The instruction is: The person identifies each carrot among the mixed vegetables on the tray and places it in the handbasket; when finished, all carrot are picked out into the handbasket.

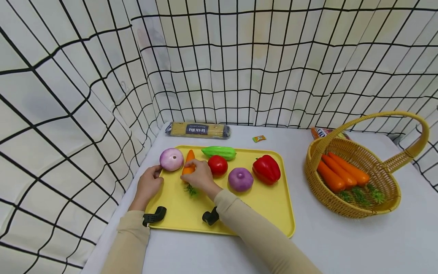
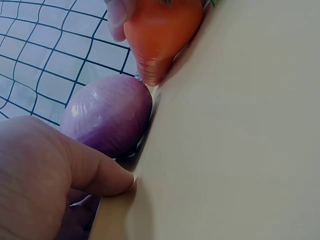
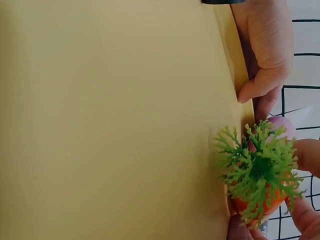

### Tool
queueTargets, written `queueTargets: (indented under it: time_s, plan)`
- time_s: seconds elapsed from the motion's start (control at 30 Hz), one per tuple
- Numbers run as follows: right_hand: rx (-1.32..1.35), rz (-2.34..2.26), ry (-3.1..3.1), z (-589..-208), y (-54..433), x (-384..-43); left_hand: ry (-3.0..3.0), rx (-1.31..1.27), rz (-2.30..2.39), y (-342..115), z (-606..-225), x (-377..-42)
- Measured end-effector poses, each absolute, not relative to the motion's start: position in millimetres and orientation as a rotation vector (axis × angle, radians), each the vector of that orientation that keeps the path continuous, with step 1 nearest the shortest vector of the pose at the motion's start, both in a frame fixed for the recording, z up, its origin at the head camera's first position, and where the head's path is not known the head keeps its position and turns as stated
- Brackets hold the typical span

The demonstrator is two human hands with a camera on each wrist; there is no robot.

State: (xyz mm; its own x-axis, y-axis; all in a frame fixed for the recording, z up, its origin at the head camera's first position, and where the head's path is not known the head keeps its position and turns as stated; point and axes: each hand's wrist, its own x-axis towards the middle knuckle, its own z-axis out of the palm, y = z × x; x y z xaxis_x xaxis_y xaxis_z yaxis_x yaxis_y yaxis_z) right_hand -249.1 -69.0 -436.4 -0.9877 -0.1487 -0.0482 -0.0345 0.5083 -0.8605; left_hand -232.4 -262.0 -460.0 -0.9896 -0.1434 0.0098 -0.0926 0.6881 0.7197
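Note:
On the yellow tray (image 1: 178, 222), my right hand (image 1: 200, 176) grips an orange carrot (image 1: 190, 156) whose leafy green top (image 3: 262, 167) points toward me. My left hand (image 1: 149, 184) pinches the tray's left rim, its thumb (image 2: 107, 175) on the inner side and the other fingers outside. Just beyond that hand, a purple onion (image 1: 172, 159) sits at the tray's far left corner. To the right of the carrot lie a green cucumber-like vegetable (image 1: 219, 153), a red tomato (image 1: 217, 166), a round purple vegetable (image 1: 240, 179) and a red bell pepper (image 1: 266, 169).
A wicker basket (image 1: 313, 182) with a tall handle stands on the right, holding several carrots (image 1: 342, 171). Behind the tray lie a pasta packet (image 1: 198, 130) and a small wrapped candy (image 1: 259, 138). Another packet (image 1: 323, 132) shows behind the basket. Black netting (image 1: 239, 72) encloses the table.

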Motion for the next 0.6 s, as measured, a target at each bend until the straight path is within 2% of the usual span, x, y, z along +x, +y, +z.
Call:
queueTargets:
  time_s: [0.6]
  plan:
    - [-0.345,-1.058,2.876,-433,-61,-227,-2.826,0.201,-1.206,-263,-462,-233]
